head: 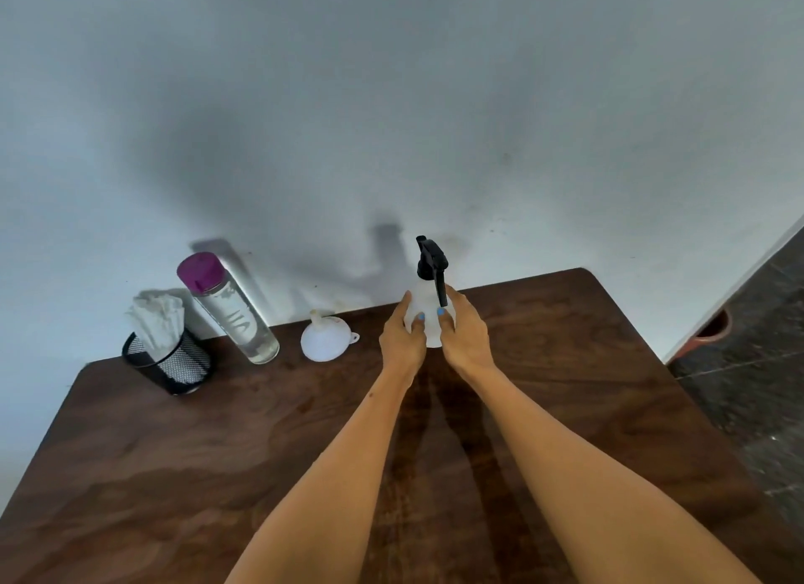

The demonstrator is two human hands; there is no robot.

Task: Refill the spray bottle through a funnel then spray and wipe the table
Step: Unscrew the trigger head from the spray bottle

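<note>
A white spray bottle [428, 322] with a black trigger head stands upright toward the far edge of the dark wooden counter [217, 453], close to the pale wall. Both hands are wrapped around its body: the left hand [402, 337] grips the left side with the thumb laid across the front, and the right hand [465, 335] grips the right side in the same way, so the bottle sits clasped between the two palms. The trigger head is still on the bottle.

Just left of the bottle, apart from it, a white funnel [324, 340] lies mouth down on the counter with its spout pointing up. Further left stands a tall clear water bottle [230, 309] with a purple cap; it seems to hold clear liquid, though the level is hard to read. At the far-left corner a black mesh cup [174, 364] holds white tissues [156, 320].
</note>
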